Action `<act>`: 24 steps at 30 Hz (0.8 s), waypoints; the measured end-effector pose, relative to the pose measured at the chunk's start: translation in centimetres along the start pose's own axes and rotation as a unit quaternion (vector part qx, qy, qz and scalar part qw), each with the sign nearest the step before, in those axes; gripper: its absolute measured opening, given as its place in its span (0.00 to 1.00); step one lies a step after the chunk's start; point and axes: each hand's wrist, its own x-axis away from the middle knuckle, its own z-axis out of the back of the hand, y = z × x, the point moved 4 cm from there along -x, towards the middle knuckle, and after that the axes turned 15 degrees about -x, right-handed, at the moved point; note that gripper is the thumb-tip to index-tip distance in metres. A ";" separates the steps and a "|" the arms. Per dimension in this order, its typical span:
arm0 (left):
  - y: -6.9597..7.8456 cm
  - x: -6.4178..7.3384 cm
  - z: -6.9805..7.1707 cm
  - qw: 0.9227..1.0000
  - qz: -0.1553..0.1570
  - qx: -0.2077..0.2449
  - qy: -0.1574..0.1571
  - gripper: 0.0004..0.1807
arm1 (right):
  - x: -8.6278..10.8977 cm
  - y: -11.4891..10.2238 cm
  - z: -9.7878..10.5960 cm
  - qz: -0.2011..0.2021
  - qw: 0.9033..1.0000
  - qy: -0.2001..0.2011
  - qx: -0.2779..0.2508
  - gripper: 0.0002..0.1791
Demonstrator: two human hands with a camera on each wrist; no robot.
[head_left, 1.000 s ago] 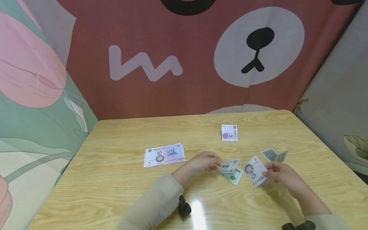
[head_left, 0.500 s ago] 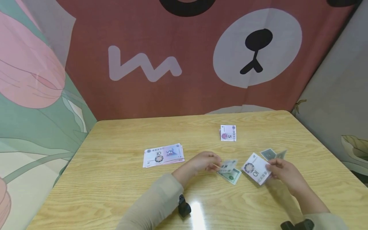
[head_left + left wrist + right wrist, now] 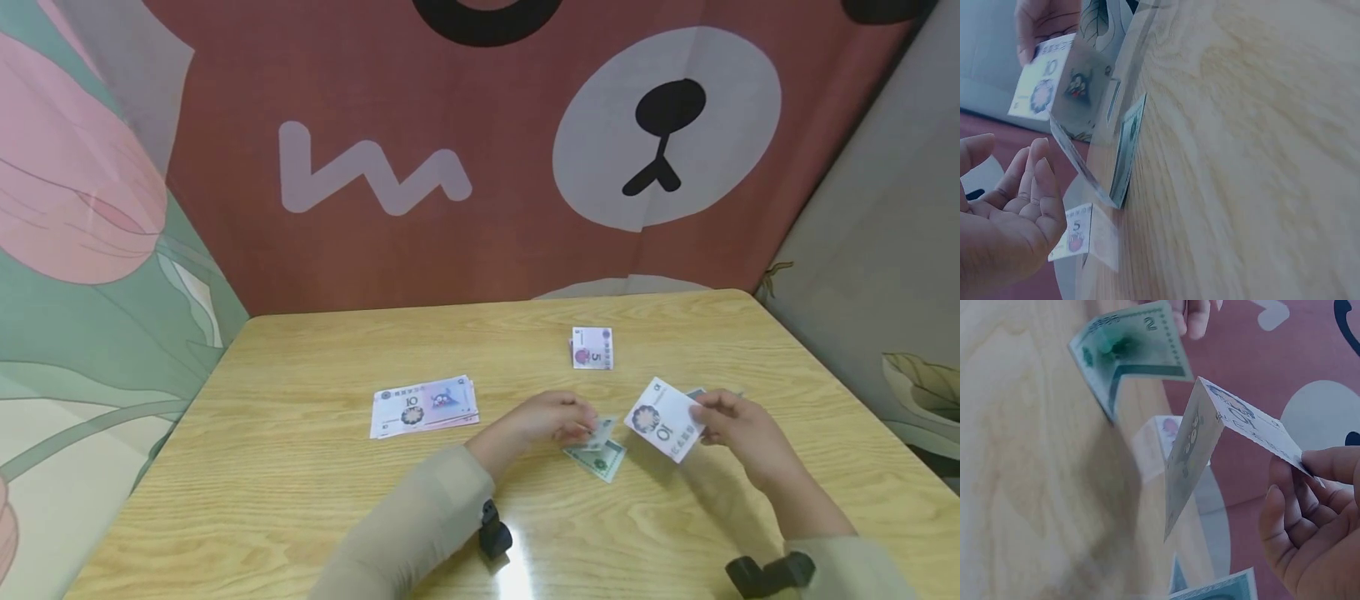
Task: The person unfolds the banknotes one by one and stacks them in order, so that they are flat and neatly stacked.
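Observation:
My right hand (image 3: 742,429) pinches a folded 10 note (image 3: 663,419) by its edge, above the table. In the right wrist view the thumb and fingers of the right hand (image 3: 1319,531) grip one half, and the other half of the 10 note (image 3: 1188,465) hangs down from the crease. A green folded 2 note (image 3: 603,461) stands half-unfolded on the table. My left hand (image 3: 555,417) overlaps it in the head view. The left wrist view shows that left hand (image 3: 1013,231) with loosely bent fingers and nothing between them, beside the green note (image 3: 1127,150).
A pile of 10 notes (image 3: 423,408) lies left of the hands on the wooden table (image 3: 300,500). Farther back is a folded 5 note (image 3: 592,348). Another greenish note (image 3: 697,392) shows partly behind the right hand. A printed cloth (image 3: 510,250) hangs beyond the table.
The right hand has raised the 10 note slightly and turned it. My left hand has shifted right, over the green note.

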 end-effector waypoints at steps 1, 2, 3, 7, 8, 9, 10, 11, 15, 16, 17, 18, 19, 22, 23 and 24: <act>0.1 -0.2 -0.1 1.000 -0.003 -0.002 -0.001 0.13 | -0.1 -0.2 0.0 0.002 1.000 -0.001 -0.003 0.20; 0.1 -0.4 -0.2 1.000 -0.007 -0.001 -0.003 0.13 | -0.1 -0.4 -0.1 0.006 1.000 -0.001 -0.005 0.20; 0.1 -0.6 -0.3 1.000 -0.007 0.001 -0.003 0.13 | -0.2 -0.5 -0.1 0.011 1.000 -0.001 -0.008 0.20; 0.5 -1.1 -0.7 1.000 -0.010 0.005 0.001 0.12 | -0.3 -1.3 -0.3 0.033 0.999 -0.007 -0.016 0.19; 0.6 -1.2 -0.8 1.000 -0.011 0.011 0.003 0.11 | -0.3 -1.5 -0.3 0.037 0.999 -0.007 -0.019 0.18; 0.8 -1.3 -0.9 1.000 -0.013 0.014 0.004 0.11 | -0.3 -1.7 -0.3 0.040 0.999 -0.008 -0.021 0.18; 1.0 -1.4 -0.9 1.000 -0.016 0.015 0.007 0.11 | -0.3 -1.8 -0.3 0.040 0.999 -0.007 -0.020 0.18; 1.1 -1.4 -1.0 1.000 -0.019 0.015 0.009 0.11 | -0.3 -2.0 -0.3 0.041 0.999 -0.007 -0.020 0.18; 1.8 -1.5 -1.1 0.999 -0.022 0.028 0.021 0.11 | -0.3 -2.5 -0.3 0.042 0.999 -0.004 -0.018 0.19; 2.0 -1.5 -1.1 0.999 -0.022 0.031 0.024 0.11 | -0.3 -2.6 -0.3 0.043 0.999 -0.004 -0.018 0.18; 2.1 -1.4 -1.1 0.999 -0.022 0.037 0.026 0.11 | -0.4 -2.8 -0.3 0.044 0.999 -0.006 -0.022 0.18; 2.2 -1.4 -1.0 0.998 -0.025 0.042 0.028 0.12 | -0.4 -2.9 -0.4 0.046 0.999 -0.006 -0.025 0.17; 2.4 -1.4 -1.0 0.998 -0.030 0.044 0.029 0.12 | -0.5 -2.9 -0.4 0.047 0.998 -0.007 -0.028 0.16; 2.8 -1.3 -0.8 0.998 -0.047 0.036 0.032 0.12 | -0.6 -3.1 -0.5 0.051 0.997 -0.013 -0.052 0.14; 2.8 -1.3 -0.7 0.998 -0.051 0.032 0.034 0.12 | -0.7 -3.2 -0.6 0.052 0.997 -0.017 -0.062 0.12; 2.9 -1.2 -0.6 0.997 -0.056 0.027 0.036 0.12 | -0.7 -3.2 -0.7 0.053 0.996 -0.018 -0.070 0.12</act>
